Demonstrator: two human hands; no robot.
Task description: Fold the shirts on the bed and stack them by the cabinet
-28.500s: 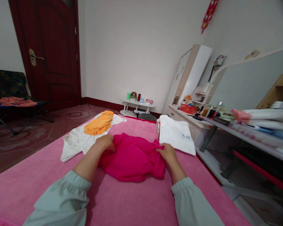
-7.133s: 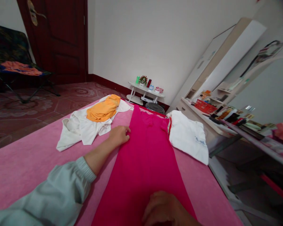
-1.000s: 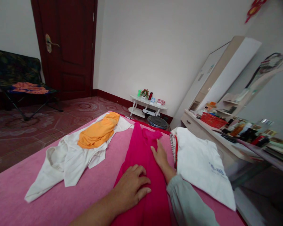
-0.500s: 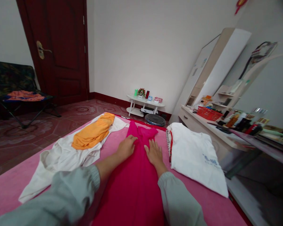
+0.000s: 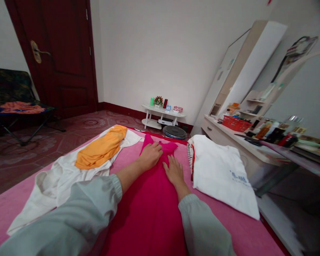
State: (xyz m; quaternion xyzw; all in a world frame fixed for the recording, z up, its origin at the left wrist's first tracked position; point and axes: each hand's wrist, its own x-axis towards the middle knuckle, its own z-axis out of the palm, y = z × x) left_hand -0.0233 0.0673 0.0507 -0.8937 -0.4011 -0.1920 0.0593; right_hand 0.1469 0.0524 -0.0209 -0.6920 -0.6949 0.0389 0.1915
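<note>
A bright pink shirt lies lengthwise in front of me, its collar end pointing away. My left hand is over the upper part near the neckline, its fingers bent together on the cloth; the fingertips are partly hidden. On the right side of the same shirt my right hand rests flat, fingers stretched out. Left of the shirt lie a rumpled white garment and, on top of it, an orange garment. A folded white T-shirt with blue lettering lies to the right.
Everything lies on a pink bed cover. Along the right stands a dresser with a red basket and bottles. A low white table is by the far wall, a folding chair at left near the door.
My left hand has moved right and forward, from the shirt's left side toward the neckline. My right hand stays flat in place. The view has shifted slightly.
</note>
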